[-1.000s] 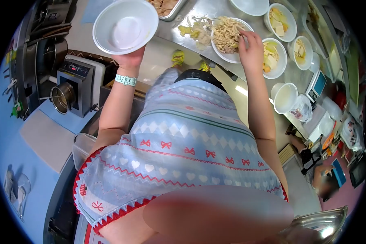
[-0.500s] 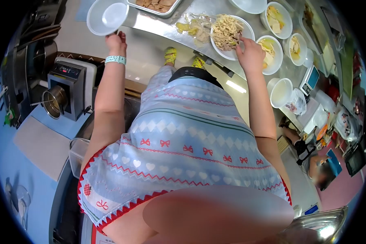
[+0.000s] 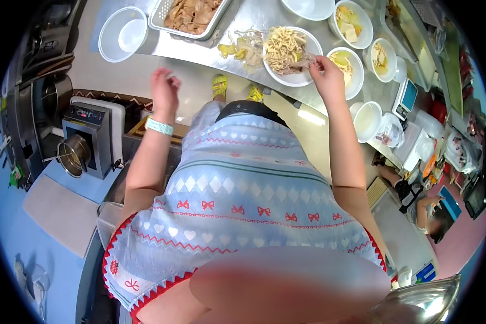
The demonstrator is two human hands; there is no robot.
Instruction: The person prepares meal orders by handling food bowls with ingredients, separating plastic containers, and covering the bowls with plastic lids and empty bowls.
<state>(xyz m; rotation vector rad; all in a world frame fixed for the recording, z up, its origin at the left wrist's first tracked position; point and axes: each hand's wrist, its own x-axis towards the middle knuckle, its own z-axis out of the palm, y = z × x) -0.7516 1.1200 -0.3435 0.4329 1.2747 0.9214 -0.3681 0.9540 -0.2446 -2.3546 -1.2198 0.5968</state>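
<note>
My right hand (image 3: 330, 80) pinches a piece of thin sliced meat (image 3: 301, 63) at the right side of a white bowl (image 3: 290, 81). Pale shredded strips (image 3: 283, 46) are heaped in that same bowl. My left hand (image 3: 165, 93), with a pale wristband, is held in the air with nothing in it, its fingers loosely apart. Beyond it, an empty white bowl (image 3: 109, 40) stands at the counter's left. Loose greenish and pale food scraps (image 3: 243, 51) lie beside the filled bowl.
A white basket (image 3: 157, 16) of brown sliced meat sits at the back. Several food bowls, including one with tofu-like cubes (image 3: 353, 24), line the right. A scale (image 3: 407, 97) and a white tub (image 3: 367, 121) stand farther right. Another person (image 3: 422, 210) is at the far right.
My left hand has let go of the empty bowl and drawn back from it. My right hand stays at the filled bowl, now pinching meat at its edge. The view has shifted slightly.
</note>
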